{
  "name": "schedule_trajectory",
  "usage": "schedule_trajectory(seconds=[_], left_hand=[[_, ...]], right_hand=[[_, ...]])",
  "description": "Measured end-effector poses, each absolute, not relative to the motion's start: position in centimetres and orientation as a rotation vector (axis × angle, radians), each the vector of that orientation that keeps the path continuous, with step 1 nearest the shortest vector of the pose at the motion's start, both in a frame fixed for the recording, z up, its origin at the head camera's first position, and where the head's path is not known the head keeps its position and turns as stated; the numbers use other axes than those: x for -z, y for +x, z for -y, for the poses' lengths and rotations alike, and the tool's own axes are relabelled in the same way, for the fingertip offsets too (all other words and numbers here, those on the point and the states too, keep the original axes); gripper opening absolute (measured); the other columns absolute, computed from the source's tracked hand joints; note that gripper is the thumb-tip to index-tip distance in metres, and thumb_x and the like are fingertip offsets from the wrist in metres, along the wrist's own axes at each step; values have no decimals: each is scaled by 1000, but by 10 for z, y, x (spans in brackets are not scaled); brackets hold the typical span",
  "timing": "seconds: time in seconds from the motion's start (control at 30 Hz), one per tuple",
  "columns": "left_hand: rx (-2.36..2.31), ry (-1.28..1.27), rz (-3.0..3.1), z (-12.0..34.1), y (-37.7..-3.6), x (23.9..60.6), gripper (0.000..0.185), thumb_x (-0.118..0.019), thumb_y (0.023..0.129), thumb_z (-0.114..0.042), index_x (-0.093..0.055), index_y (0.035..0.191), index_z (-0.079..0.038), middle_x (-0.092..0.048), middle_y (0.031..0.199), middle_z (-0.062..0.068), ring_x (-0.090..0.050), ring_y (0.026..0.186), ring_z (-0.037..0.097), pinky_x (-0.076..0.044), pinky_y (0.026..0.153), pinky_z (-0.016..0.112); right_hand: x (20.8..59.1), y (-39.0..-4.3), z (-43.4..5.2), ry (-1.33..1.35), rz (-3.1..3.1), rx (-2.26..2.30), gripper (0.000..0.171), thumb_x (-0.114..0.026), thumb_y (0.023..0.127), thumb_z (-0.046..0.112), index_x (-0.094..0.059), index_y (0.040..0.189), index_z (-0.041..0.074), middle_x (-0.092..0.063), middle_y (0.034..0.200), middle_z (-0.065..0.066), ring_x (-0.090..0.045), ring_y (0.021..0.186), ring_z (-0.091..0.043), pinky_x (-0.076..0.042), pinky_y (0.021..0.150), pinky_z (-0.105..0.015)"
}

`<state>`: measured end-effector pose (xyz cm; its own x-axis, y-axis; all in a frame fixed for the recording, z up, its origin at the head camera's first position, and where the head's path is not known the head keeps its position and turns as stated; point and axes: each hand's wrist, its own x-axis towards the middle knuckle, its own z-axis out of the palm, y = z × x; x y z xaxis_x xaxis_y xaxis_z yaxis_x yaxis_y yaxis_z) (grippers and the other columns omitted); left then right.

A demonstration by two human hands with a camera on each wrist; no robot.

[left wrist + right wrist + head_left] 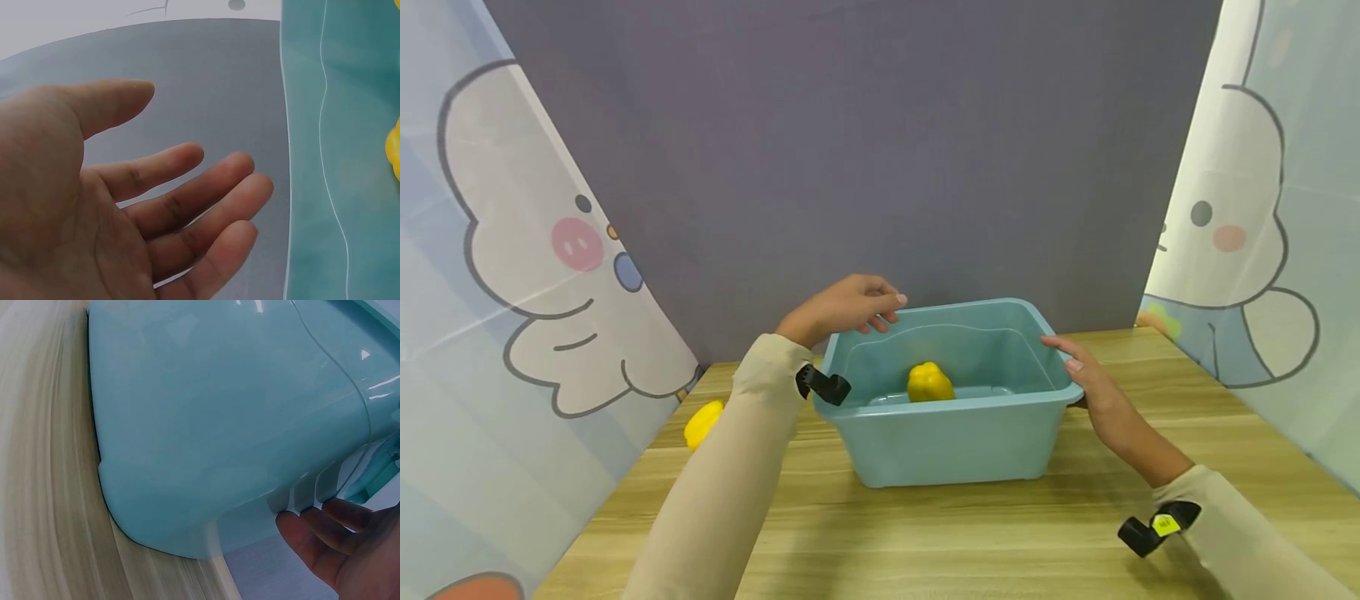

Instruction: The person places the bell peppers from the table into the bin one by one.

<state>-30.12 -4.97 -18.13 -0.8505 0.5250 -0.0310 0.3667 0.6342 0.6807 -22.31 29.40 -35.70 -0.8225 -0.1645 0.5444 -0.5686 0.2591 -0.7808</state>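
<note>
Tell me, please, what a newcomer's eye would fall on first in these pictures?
First, the light blue plastic tub in the middle of the pale wooden table, with a yellow bell pepper inside. The right hand holds its right rim; the left hand hovers open over the back left corner. A second yellow pepper lies at the table's left edge.

The near wall of the blue tub [951, 437] hides the base of the yellow pepper [930, 382] inside it, the right hand [1093, 385] tucks its fingers out of sight under the tub's rim, and the desk [44, 487] beside the tub is smeared with blur in the right wrist view.
</note>
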Motion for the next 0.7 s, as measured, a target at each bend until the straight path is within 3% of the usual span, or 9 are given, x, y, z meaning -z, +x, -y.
schedule_trajectory(seconds=[0.33,0.47,0.7], left_hand=[[-985,766,-2611,73,-301,184,42,-59,100,-44,-58,134,-19,-66,119,1,-64,113,25,-48,98,44],[-933,803,-2697,81,-300,186,41,-58,101,-44,-59,134,-20,-66,119,0,-65,107,20,-49,97,45],[-728,800,-2973,87,-295,195,37,-55,102,-44,-63,129,-20,-67,116,1,-63,105,25,-50,92,48]], right_hand=[[357,-224,-294,672,2179,-1587,48,-24,109,29,-37,149,7,-38,139,-19,-56,101,-10,-52,73,-32],[356,-225,-295,686,2182,-1580,47,-23,109,28,-36,150,8,-38,139,-17,-56,102,-11,-53,73,-31],[358,-225,-296,683,2186,-1574,48,-23,109,28,-36,150,7,-38,139,-16,-56,103,-10,-53,73,-32]])
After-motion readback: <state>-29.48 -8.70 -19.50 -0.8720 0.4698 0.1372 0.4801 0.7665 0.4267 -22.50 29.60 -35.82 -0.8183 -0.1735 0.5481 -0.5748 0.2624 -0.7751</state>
